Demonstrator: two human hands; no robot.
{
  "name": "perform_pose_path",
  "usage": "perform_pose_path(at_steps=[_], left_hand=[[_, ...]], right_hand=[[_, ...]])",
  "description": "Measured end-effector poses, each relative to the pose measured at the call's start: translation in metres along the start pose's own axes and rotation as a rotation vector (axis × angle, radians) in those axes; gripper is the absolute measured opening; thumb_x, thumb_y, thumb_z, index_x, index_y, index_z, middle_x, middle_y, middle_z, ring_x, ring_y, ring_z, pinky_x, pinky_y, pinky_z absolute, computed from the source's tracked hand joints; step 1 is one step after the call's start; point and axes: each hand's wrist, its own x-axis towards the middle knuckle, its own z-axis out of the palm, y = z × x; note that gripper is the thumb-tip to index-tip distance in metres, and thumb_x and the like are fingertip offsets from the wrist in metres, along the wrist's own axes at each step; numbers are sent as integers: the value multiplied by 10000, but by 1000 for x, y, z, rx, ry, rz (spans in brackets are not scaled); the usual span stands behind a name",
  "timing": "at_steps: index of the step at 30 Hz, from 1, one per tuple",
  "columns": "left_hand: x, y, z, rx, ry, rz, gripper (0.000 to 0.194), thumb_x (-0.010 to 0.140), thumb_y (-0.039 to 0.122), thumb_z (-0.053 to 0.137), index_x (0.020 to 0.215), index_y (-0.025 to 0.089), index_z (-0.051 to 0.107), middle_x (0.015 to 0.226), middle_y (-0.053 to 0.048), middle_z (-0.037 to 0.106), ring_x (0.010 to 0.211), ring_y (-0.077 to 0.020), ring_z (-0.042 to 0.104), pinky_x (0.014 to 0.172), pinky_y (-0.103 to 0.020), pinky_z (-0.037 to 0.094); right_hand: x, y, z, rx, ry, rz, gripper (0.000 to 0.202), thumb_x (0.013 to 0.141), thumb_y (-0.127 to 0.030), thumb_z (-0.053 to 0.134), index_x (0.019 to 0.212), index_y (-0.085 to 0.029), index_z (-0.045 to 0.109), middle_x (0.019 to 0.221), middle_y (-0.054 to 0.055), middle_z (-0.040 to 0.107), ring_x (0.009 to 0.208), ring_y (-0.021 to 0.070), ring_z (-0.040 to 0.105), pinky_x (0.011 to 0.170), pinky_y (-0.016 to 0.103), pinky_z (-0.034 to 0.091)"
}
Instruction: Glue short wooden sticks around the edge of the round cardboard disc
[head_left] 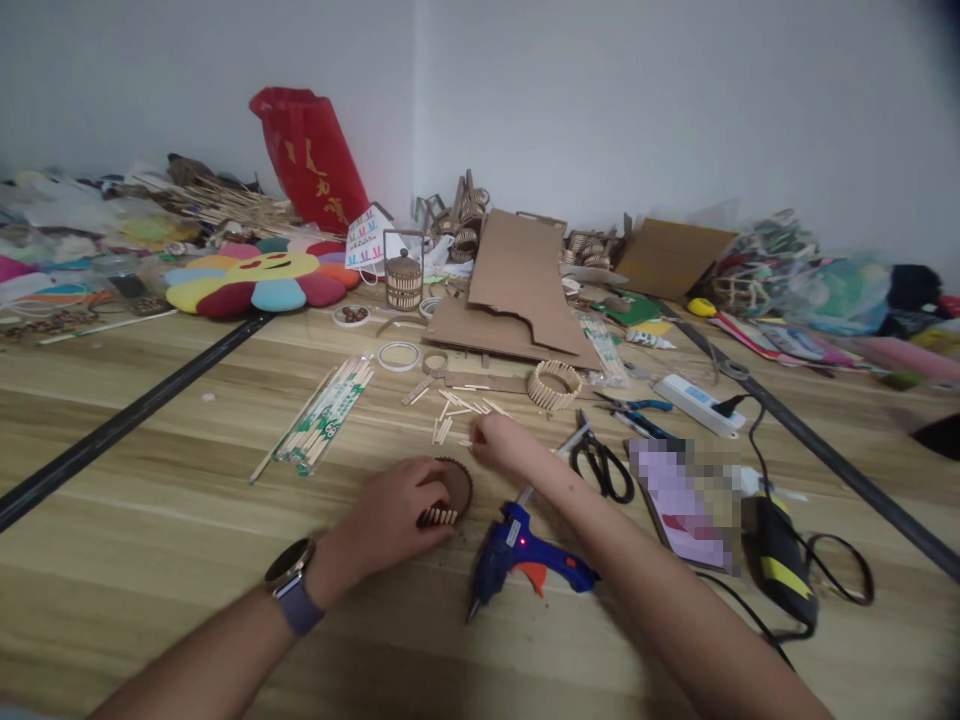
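My left hand (394,508) is closed on a round brown cardboard piece (459,484) with a ridged rim. A short row of cut wooden sticks (442,517) stands along its near edge, beside my fingers. Further ahead, my right hand (496,440) is pinched at the loose cut sticks (450,412) on the table. Whatever lies between its fingertips is too small to make out. Under my right forearm, a blue hot glue gun (504,560) lies with a red light lit and its nozzle toward me.
Black scissors (600,465), pliers (637,405), a white power strip (697,405) and a phone (679,510) lie to the right. A stick-walled ring (553,386) stands ahead, before cardboard sheets (521,285). Packaged sticks (326,415) lie left, a small lidded bucket (403,282) behind.
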Motion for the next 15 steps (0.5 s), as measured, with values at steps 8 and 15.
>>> perform_pose_path(at_steps=[8,15], left_hand=[[-1,-3,2,-38,7,-5,165,819,263,797,942,204,704,1273,-111,656,1189,-319,619,1002,-436,515],[0,-3,2,-68,-3,-21,165,812,249,801,947,212,715,1285,-105,658,1196,-319,619,1010,-438,513]], right_hand=[[-9,11,3,139,113,-98,247,877,-18,563,1058,-106,706,1030,147,748,937,212,664,795,262,437],[-51,18,2,441,130,-210,174,905,-72,548,984,-170,668,819,3,690,740,143,611,681,218,436]])
